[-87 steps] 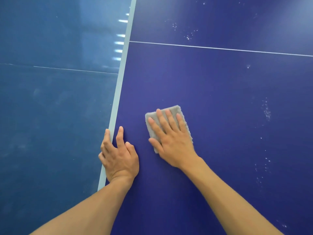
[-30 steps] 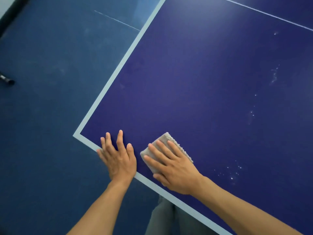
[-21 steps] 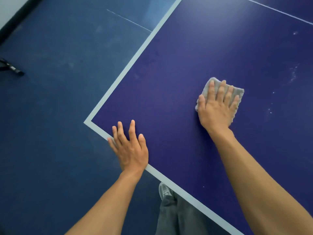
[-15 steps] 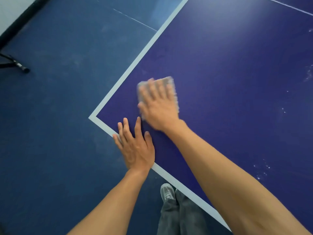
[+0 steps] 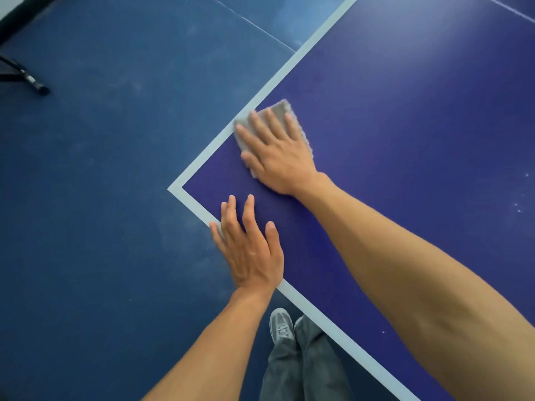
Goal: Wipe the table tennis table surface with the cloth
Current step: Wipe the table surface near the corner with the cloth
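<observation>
Blue floor point(image 5: 101, 198) all round; black stand foot point(image 5: 27, 78) far left, grey shoe point(image 5: 281, 328) by the near edge. White specks point(image 5: 518, 208) on the desk point(image 5: 405, 140) at right. Left hand point(image 5: 249, 250) flat on the near edge beside the corner, fingers straight, slightly apart. Right hand point(image 5: 278, 157) presses the grey cloth point(image 5: 278, 111) at the left edge, fingers spread; the cloth's long axis runs inward from that edge.
</observation>
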`<state>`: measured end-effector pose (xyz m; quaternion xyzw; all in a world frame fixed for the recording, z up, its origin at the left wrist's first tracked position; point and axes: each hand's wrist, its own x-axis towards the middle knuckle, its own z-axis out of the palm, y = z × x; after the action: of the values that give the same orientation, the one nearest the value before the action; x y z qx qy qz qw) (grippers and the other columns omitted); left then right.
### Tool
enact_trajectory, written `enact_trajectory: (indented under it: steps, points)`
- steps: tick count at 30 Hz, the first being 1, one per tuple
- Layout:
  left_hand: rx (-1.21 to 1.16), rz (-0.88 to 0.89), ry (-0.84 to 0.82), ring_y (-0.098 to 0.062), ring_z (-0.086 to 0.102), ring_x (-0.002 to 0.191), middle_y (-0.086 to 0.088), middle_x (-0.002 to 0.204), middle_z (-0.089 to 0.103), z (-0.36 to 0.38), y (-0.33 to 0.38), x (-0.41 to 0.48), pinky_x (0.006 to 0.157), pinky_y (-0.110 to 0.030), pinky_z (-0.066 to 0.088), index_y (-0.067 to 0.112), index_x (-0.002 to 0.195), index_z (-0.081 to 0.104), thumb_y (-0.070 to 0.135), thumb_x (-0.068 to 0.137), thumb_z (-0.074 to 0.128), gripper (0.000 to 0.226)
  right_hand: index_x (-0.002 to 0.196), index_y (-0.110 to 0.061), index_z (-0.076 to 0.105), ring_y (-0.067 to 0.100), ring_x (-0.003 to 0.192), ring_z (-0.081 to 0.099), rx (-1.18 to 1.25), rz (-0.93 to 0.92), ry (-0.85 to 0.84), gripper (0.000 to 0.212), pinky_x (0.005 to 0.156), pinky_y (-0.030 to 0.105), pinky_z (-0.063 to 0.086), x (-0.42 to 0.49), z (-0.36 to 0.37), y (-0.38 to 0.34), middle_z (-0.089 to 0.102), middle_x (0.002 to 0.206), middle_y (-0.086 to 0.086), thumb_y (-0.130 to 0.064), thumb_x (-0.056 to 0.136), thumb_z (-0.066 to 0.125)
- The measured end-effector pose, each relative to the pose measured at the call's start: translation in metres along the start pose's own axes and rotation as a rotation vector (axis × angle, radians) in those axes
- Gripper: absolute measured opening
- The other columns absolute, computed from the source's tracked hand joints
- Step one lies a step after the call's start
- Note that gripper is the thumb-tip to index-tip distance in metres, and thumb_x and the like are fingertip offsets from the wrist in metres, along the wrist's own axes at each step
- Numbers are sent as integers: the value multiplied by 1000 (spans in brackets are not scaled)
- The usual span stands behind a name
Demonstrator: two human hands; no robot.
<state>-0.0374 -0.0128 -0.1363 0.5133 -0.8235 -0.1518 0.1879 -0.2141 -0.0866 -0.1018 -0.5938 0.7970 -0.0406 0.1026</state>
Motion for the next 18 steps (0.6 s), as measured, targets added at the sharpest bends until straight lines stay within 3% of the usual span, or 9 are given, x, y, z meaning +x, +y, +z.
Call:
enact_trajectory:
  steps: [2,4,11,13,15,18]
  points:
    - [-65,-16,-14,-36,24,155,-18,164,29,-5,2,0,127,-57,5,9,154,36,28,101,47,58,164,-35,21,26,161,7,23,-143,-56,55,128,51,-2,-36,1,3,13,174,0,-49,111,21]
    - [-109,-31,-51,-36,21,156,-17,164,28,-10,3,-1,127,-55,2,7,154,36,27,100,47,58,164,-34,22,26,161,7,44,-75,-51,57,128,50,-1,-80,3,21,14,174,1,-49,110,19]
    - [-167,7,-173,-38,12,157,-17,166,19,-20,-7,-16,128,-57,4,11,151,41,25,100,48,54,164,-41,-4,18,159,-15,195,866,10,68,127,52,-12,-258,11,85,-12,174,-5,-59,99,3]
    - [-162,10,-184,-38,13,157,-18,166,19,-24,-13,-38,127,-59,9,11,151,43,21,99,53,54,164,-37,-8,20,159,-17,223,1014,32,68,126,55,-11,-273,15,69,-15,174,-2,-57,100,3]
    - [-166,-11,-193,-37,12,157,-17,166,19,-29,-19,-66,126,-61,13,12,151,42,24,99,49,54,164,-34,-9,25,160,-15,151,845,29,65,126,57,-9,-282,23,32,-12,174,4,-53,104,9]
    - [-160,-26,-218,-37,11,158,-18,167,17,-37,-23,-100,124,-63,18,13,154,38,32,100,43,58,166,-26,15,32,161,5,48,279,23,62,125,63,12,-309,40,-21,8,174,9,-47,108,25]
